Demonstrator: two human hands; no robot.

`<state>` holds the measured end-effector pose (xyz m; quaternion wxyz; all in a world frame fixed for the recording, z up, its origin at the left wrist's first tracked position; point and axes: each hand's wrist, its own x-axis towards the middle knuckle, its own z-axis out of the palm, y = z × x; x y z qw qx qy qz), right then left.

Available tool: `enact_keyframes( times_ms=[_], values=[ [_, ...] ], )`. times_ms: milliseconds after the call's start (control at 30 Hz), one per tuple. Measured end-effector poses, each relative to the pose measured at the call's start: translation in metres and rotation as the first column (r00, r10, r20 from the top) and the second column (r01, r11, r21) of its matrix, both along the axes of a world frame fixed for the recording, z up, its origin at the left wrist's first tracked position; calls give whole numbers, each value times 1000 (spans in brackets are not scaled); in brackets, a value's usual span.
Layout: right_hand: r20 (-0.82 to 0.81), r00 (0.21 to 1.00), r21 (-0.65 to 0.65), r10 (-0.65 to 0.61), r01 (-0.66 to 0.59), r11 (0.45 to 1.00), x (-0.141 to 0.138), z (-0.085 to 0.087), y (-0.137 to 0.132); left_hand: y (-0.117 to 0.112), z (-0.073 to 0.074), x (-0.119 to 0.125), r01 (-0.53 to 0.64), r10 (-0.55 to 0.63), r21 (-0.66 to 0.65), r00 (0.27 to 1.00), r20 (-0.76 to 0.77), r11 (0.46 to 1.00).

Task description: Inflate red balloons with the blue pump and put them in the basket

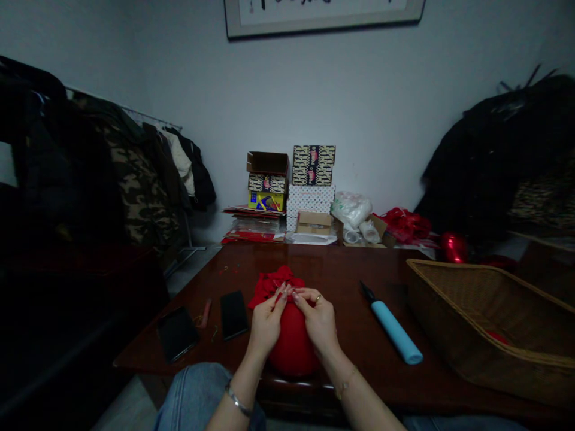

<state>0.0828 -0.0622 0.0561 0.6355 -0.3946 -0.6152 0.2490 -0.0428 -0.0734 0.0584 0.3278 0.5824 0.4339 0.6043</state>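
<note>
A red inflated balloon (pixel 294 344) rests at the table's near edge, between my forearms. My left hand (pixel 268 317) and my right hand (pixel 318 314) meet at its far end, fingertips pinched together on what looks like its neck. The exact grip is too small and dark to make out. Just beyond my fingers lies a heap of limp red pieces (pixel 269 284), partly hidden by my left hand. To the right of my right hand is a light-blue hand pump (pixel 395 332) with a black nozzle pointing away.
Two dark phone-like slabs, one near (pixel 234 314) and one farther left (pixel 177 333), lie on the brown table (pixel 341 269). A wicker basket (pixel 471 323) stands at the right. Stacked boxes (pixel 311 200) are behind the table, and clothes hang on a rack (pixel 135 179) at left.
</note>
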Motion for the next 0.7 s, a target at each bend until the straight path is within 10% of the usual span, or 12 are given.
enact_keyframes(
  times_ms=[200, 467, 700],
  values=[
    [-38, 999, -36, -16, 15, 999, 9, 2, 7, -1, 0, -2, -38, 38, -9, 999, -13, 999],
    [297, 952, -8, 79, -81, 997, 29, 1, -19, -6, 9, 1, -116, 124, 52, 972, -201, 992],
    [805, 550, 155, -221, 164, 974, 47, 6, -25, -3, 21, 19, -20, 141, 273, 891, -431, 962]
  ],
)
